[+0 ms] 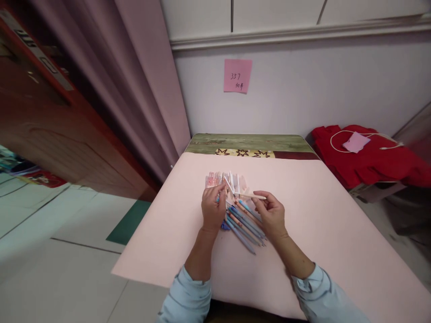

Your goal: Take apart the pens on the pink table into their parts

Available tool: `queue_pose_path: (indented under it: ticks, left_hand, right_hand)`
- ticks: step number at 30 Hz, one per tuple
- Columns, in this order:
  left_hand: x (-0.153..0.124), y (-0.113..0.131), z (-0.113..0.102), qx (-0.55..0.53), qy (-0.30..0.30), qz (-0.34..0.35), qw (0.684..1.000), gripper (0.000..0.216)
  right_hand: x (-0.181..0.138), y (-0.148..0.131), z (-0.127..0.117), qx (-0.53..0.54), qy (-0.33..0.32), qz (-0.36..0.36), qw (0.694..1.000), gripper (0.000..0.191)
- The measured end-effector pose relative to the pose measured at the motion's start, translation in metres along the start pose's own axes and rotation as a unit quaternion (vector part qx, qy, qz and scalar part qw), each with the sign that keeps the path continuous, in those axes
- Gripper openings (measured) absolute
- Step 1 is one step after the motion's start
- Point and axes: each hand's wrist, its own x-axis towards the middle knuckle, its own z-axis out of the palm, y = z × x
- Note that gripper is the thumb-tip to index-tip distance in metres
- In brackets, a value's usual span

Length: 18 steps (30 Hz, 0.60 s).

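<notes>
In the middle of the pink-covered table (pixel 296 215), my right hand (pixel 272 213) pinches a slim, cream-white pen-like stick (pixel 252 196) pointing left. My left hand (pixel 213 206) is closed beside it, fingertips together; a bit of blue shows at them, but what they hold is mostly hidden. Just right of those fingertips a thin white stick (pixel 229 185) slants; whether the left fingers touch it I cannot tell. Below and between my hands lies a slanting pile of blue and orange pens (pixel 245 224). Behind them sits a row of clear, pinkish slender pieces (pixel 214 178), partly covered.
A small dark-blue item (pixel 225 226) lies left of the pens. Green wood-patterned tabletop (pixel 249 141) shows at the back, against the wall with a pink note (pixel 237 76). Red cloth (pixel 370 157) with a white cable is at right. A curtain (pixel 144 67) and wooden door (pixel 67 130) stand at left.
</notes>
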Motion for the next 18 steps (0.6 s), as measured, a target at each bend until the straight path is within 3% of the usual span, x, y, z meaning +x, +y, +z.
queue_pose_path:
  ticks: [3,6,8,11,15,18]
  left_hand:
    - [-0.001,0.008,0.000,-0.133,-0.072,-0.073,0.986,0.026]
    - [-0.003,0.013,0.002,-0.270,-0.132,-0.195,0.934,0.027]
    - [-0.003,0.015,0.003,-0.327,-0.133,-0.246,0.903,0.024]
    - [-0.001,0.015,0.003,-0.366,-0.093,-0.298,0.877,0.023]
    - [0.004,0.004,-0.002,-0.384,0.053,-0.348,0.854,0.027]
    - [0.005,-0.007,-0.006,-0.327,0.117,-0.330,0.877,0.027]
  right_hand:
    - [-0.001,-0.005,0.002,0.032,-0.024,0.026,0.999,0.033]
    - [-0.003,-0.011,0.005,0.043,-0.063,0.048,0.996,0.034]
    - [-0.004,-0.014,0.007,0.043,-0.082,0.064,0.994,0.037]
    - [-0.004,-0.017,0.008,0.035,-0.099,0.072,0.992,0.036]
    - [-0.002,-0.013,0.000,-0.018,-0.082,0.027,0.996,0.030]
    - [0.000,-0.007,-0.006,-0.091,-0.049,-0.004,0.995,0.034]
